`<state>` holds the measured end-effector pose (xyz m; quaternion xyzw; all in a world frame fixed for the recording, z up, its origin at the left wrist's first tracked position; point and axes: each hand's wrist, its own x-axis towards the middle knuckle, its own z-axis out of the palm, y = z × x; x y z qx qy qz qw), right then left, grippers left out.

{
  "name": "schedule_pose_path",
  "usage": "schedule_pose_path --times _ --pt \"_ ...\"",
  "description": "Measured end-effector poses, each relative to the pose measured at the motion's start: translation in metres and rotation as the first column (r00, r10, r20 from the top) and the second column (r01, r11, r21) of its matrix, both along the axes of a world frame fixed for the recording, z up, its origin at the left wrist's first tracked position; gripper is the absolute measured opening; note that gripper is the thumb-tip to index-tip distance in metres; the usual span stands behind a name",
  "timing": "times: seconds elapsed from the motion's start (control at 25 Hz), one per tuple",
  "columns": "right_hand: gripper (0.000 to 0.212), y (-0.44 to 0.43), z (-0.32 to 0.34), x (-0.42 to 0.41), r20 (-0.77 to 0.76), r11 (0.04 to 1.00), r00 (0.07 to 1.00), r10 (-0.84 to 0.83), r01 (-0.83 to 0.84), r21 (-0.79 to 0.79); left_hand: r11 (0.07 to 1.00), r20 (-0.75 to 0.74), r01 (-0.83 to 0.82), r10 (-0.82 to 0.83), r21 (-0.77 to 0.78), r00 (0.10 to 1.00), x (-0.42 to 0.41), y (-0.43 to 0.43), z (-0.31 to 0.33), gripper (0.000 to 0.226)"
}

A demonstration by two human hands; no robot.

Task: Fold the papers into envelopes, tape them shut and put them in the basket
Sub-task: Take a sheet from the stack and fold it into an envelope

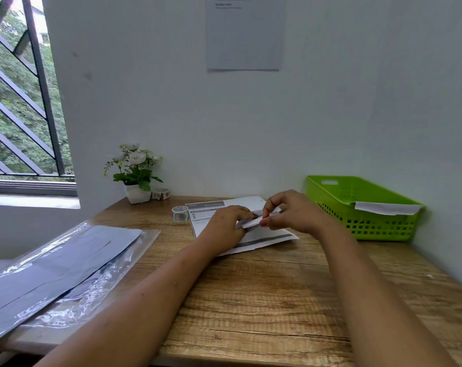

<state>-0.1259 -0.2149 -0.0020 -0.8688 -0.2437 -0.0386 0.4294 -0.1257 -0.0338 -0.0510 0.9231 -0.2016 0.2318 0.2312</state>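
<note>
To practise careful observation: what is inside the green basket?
A white paper lies across the green basket at its near right rim. The near wall hides most of the floor, so other contents cannot be seen.

Both hands, left hand [228,221] and right hand [290,213], pinch 1 folded paper [252,222] above printed sheets [261,238] on a wooden table [251,300]; tape roll [180,213] left, green basket [362,207] right.

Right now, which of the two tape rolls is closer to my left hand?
The tape roll beside the printed sheet's left edge; the other roll sits farther back, beside the flower pot.
</note>
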Motion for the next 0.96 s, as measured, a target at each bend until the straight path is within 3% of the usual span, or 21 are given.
schedule_pose_path --times 0.08,0.16,0.24,0.36,0.48,0.56,0.68,0.84,0.96 --pt "0.01 0.005 -0.006 0.006 0.194 0.98 0.974 -0.115 0.142 -0.136 0.998 0.01 0.024 -0.024 -0.056 1.0 0.001 0.0 -0.001 0.035" --pt "0.012 0.01 -0.014 0.009 0.459 0.9 0.868 -0.19 0.341 -0.271 0.994 0.021 0.066 -0.064 -0.084 0.998 -0.001 -0.002 -0.001 0.034" --pt "0.019 0.013 -0.019 0.012 0.635 0.83 0.746 -0.201 0.474 -0.295 0.992 0.042 0.098 -0.095 -0.073 0.995 -0.003 -0.006 0.0 0.033" --pt "0.029 0.017 -0.027 0.018 0.753 0.747 0.641 -0.152 0.573 -0.337 0.992 0.065 0.12 -0.117 -0.045 0.991 -0.008 -0.012 0.001 0.033" --pt "0.016 0.02 -0.03 0.021 0.831 0.68 0.543 -0.121 0.655 -0.329 0.99 0.064 0.137 -0.134 -0.039 0.989 -0.01 -0.013 0.003 0.034" --pt "0.013 0.021 -0.03 0.02 0.807 0.642 0.577 -0.122 0.666 -0.379 0.99 0.04 0.137 -0.137 -0.02 0.99 -0.009 -0.011 0.003 0.036" --pt "0.022 0.02 -0.026 0.017 0.653 0.63 0.732 -0.193 0.603 -0.49 0.992 -0.018 0.127 -0.127 -0.003 0.992 -0.003 -0.007 -0.001 0.036" --pt "0.032 0.004 -0.021 0.016 0.241 0.834 0.949 -0.204 0.298 -0.466 0.997 -0.09 0.052 -0.057 -0.058 0.994 0.004 0.003 -0.002 0.012" --pt "0.034 -0.003 -0.025 0.021 0.069 0.907 0.994 -0.087 0.107 -0.407 0.996 -0.159 0.029 -0.042 -0.082 0.986 0.006 0.011 -0.002 0.009"
